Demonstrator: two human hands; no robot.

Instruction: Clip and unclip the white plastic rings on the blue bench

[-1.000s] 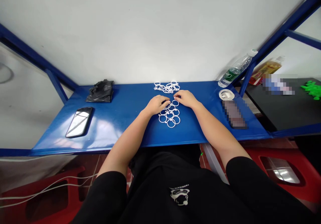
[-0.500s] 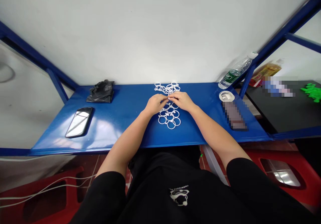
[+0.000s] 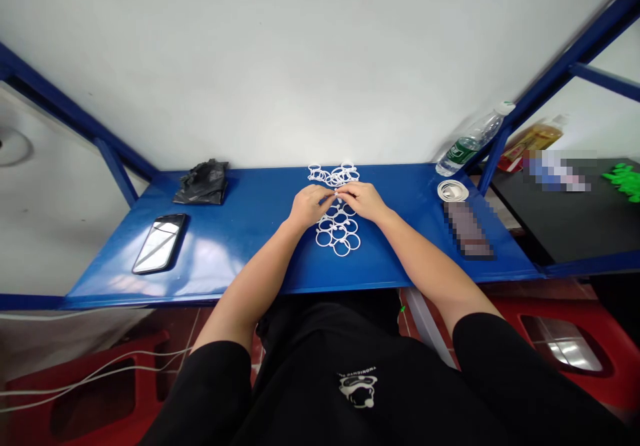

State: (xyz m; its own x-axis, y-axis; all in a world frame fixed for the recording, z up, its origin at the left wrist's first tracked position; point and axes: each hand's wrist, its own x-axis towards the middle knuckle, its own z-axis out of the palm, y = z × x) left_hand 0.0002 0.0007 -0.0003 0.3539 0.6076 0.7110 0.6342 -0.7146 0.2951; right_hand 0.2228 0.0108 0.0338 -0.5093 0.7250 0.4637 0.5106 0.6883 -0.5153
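My left hand (image 3: 310, 205) and my right hand (image 3: 368, 201) meet fingertip to fingertip over the middle of the blue table (image 3: 260, 213). Both are closed in a pinch on a small part of a white plastic ring (image 3: 337, 194), mostly covered by the fingers. Toward me from the hands lies a flat cluster of joined white rings (image 3: 342, 255) with small knobs on their rims. Whether the pinched part is linked to this cluster, I cannot tell. Just beyond my fingers, a loose pile of similar rings (image 3: 334, 180) rests near the wall.
On the left are a crumpled black plastic bag (image 3: 203, 183) and a phone (image 3: 160, 244). To the right stand a water bottle (image 3: 465, 149), a coiled white cable (image 3: 453, 191) and a blurred dark object (image 3: 467, 231). Blue frame bars (image 3: 116, 169) slope at both sides.
The fingertips have shifted very slightly around the pinched white part, and a little more of it shows between them. The cluster and the pile stay where they were.
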